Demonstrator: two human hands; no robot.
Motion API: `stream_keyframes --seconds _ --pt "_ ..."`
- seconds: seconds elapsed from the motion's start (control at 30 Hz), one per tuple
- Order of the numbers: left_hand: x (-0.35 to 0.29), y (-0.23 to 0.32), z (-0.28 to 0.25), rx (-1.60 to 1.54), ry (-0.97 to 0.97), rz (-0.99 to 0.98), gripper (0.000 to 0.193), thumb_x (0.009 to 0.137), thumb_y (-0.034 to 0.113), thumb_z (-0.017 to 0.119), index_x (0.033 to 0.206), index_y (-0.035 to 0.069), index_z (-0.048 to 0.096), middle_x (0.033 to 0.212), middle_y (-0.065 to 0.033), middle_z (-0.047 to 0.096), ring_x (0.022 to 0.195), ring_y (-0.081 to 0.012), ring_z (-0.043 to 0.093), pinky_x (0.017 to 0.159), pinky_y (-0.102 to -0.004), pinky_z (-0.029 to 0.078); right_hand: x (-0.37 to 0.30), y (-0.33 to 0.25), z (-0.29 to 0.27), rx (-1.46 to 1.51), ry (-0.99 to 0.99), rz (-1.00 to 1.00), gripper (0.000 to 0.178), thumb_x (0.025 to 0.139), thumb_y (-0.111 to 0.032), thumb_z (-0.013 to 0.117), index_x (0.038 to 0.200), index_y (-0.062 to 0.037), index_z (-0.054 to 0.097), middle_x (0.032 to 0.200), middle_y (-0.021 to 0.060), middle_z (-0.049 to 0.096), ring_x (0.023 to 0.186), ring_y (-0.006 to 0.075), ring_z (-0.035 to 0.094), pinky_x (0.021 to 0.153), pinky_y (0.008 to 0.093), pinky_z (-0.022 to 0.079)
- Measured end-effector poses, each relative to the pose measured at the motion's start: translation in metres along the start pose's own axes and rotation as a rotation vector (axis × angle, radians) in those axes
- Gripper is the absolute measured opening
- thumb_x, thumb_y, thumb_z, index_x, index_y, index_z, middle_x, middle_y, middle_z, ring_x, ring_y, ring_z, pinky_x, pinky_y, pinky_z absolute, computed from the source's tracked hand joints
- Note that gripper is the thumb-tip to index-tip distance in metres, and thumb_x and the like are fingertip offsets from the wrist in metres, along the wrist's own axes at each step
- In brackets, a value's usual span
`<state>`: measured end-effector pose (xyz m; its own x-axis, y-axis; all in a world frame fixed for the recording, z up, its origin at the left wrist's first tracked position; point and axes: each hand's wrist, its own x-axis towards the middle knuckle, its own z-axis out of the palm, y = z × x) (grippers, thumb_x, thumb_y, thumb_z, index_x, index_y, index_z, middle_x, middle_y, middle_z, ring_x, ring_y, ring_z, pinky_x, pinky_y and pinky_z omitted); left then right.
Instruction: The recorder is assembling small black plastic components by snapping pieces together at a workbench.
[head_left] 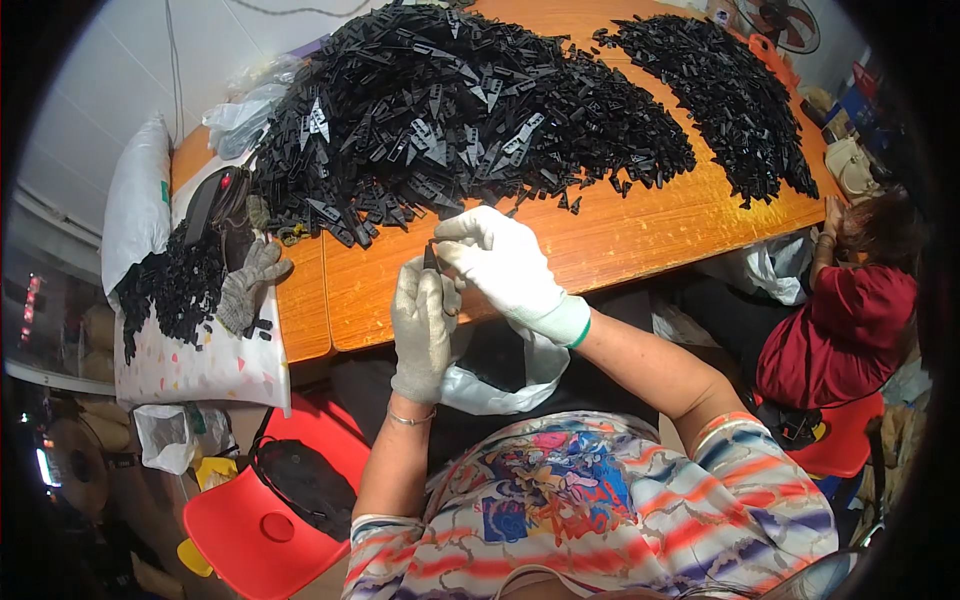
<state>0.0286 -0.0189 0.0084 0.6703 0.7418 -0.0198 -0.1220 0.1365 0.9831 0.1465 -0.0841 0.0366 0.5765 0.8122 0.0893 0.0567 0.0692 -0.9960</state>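
Left hand (420,320) pinching black piece (431,257), right hand (508,268) curled beside it, grip unclear, dark heap (430,120) across desk (600,231)

The left grip (421,325) hides the lower end of the black piece (431,257) and overlaps the white bag (512,392) beneath. Far beyond the right grip (505,265), the fan (786,22) is cut off.

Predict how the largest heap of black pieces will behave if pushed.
The heap would probably slide apart, since its pieces lie loose. Each piece is likely light, being small and thin. Their flat shapes suggest sliding rather than rolling.
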Motion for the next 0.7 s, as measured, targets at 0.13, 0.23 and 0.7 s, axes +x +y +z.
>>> stream_keyframes --seconds 0.13,0.23,0.7 --pt "0.001 0.000 -0.001 -0.002 -0.006 0.010 0.019 0.103 0.019 0.039 0.108 0.005 0.051 0.072 0.0031 0.047 0.060 -0.0014 0.040 0.050 -0.0153 0.034 -0.001 0.002 0.000 0.047 0.004 -0.023 0.024 0.090 -0.011 0.062 0.109 0.0038 0.061 0.097 0.0095 0.066 0.078 0.0122 0.066 0.072 0.0247 0.053" --pt "0.001 -0.001 -0.003 -0.024 -0.026 0.024 0.019 0.103 0.017 0.039 0.109 0.004 0.051 0.072 0.0030 0.048 0.060 -0.0016 0.041 0.050 -0.0162 0.034 0.000 0.005 -0.001 0.027 -0.015 -0.031 0.024 0.090 -0.011 0.063 0.108 0.0033 0.062 0.097 0.0095 0.067 0.082 0.0125 0.066 0.074 0.0251 0.053" --pt "0.002 -0.012 -0.001 -0.029 0.018 0.092 0.023 0.103 0.017 0.037 0.113 0.002 0.052 0.070 0.0048 0.044 0.059 -0.0021 0.040 0.050 -0.0178 0.035 0.001 0.006 0.000 -0.371 0.021 -0.204 0.020 0.088 -0.012 0.061 0.104 -0.0017 0.064 0.093 0.0127 0.068 0.082 0.0221 0.067 0.074 0.0317 0.053"
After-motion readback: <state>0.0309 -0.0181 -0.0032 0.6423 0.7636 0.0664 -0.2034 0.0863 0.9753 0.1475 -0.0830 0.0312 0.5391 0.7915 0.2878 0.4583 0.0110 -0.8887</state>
